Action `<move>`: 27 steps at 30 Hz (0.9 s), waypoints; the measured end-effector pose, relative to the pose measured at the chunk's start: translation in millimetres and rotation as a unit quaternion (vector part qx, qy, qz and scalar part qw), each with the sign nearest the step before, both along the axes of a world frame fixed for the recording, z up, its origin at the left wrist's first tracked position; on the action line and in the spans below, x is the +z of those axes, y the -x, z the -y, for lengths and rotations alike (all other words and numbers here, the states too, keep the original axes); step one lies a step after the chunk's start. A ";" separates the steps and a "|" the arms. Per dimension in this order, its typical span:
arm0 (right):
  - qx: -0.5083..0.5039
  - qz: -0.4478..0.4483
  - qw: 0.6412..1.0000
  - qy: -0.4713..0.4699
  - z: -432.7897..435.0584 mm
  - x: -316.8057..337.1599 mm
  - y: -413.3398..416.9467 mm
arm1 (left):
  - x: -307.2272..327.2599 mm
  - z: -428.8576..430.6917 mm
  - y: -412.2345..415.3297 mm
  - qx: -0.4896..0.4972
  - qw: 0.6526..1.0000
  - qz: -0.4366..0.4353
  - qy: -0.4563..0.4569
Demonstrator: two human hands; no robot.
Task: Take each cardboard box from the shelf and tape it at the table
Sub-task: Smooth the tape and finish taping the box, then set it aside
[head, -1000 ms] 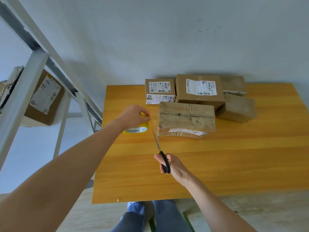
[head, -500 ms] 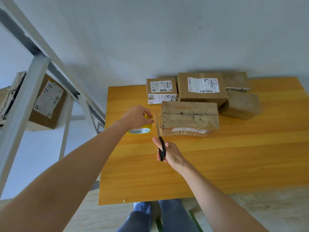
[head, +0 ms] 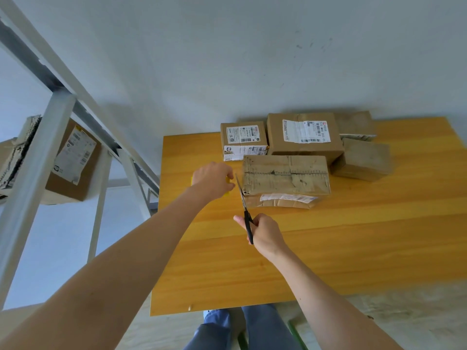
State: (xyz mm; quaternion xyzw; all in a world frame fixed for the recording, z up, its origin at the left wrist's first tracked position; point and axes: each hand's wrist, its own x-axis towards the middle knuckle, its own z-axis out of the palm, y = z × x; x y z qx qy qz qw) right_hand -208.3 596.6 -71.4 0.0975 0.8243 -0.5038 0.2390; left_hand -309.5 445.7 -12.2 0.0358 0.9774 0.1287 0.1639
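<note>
Left hand: grasping yellow tape roll, tabletop's far-left part.
Right hand: clenched round scissors, blades beside cardboard box.

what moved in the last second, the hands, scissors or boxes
The right hand pushed the scissors forward, so the blades now stand between the yellow tape roll and the left end of the front box. The left hand kept its grip on the roll, whose printed label no longer shows. Nothing was let go; the other boxes on the table stayed put.
</note>
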 end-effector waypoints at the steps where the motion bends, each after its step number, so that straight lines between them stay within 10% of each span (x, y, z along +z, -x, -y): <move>1: 0.003 0.002 1.000 -0.002 0.8 1.1 0.3 | 1.0 -1.9 0.9 -0.010 1.000 -0.004 0.019; 13: -0.016 0.030 0.999 0.015 0.7 4.8 4.1 | -0.5 0.6 3.6 -0.107 0.962 -0.026 0.250; 19: 0.006 0.059 0.998 -0.030 -15.8 -13.8 -3.3 | -16.2 26.4 -5.4 -0.047 0.988 -0.018 0.147; 27: 0.114 -0.012 0.940 -0.321 -17.2 -18.4 -4.8 | -22.7 35.0 -9.5 0.051 0.994 0.009 -0.092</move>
